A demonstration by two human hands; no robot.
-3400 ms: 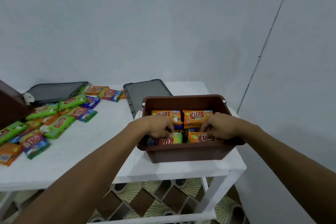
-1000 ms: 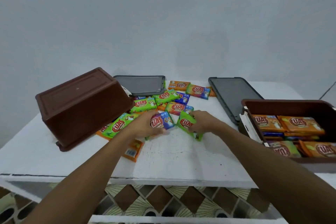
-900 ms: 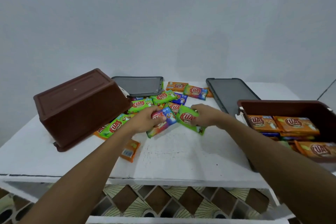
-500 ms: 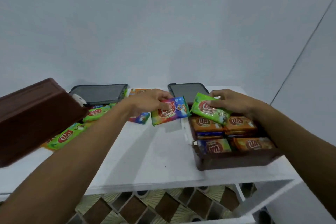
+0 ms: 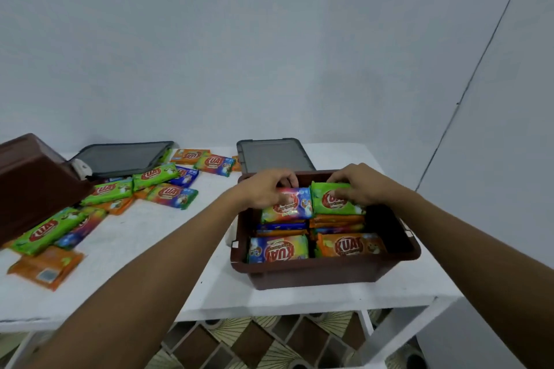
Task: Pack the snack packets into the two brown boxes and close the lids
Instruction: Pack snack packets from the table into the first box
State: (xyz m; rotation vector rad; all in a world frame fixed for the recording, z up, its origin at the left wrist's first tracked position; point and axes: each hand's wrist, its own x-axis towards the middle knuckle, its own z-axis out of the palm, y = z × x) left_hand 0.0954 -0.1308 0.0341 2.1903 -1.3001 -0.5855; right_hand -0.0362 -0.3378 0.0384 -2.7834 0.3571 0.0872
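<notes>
An open brown box point(image 5: 323, 271) stands at the table's right end, holding stacked snack packets. My left hand point(image 5: 266, 189) holds a rainbow-coloured packet point(image 5: 289, 207) over the box's far left stack. My right hand point(image 5: 356, 186) holds a green packet point(image 5: 334, 204) over the far right stack. Both packets lie flat inside the box's rim. Nearer me in the box lie a blue-rainbow packet point(image 5: 278, 250) and an orange packet point(image 5: 349, 246). A second brown box point(image 5: 33, 186) lies tipped over at the far left. Loose packets point(image 5: 108, 190) are scattered beside it.
Two dark grey lids lie flat at the back of the white table point(image 5: 144, 252): one point(image 5: 123, 157) behind the loose packets, one point(image 5: 272, 154) just behind the open box. A wall corner runs close on the right. Patterned floor shows under the table.
Both hands picked a packet each from the loose pile, carried them right, and now hold them down on the far stacks in the open box. The view has swung right.
</notes>
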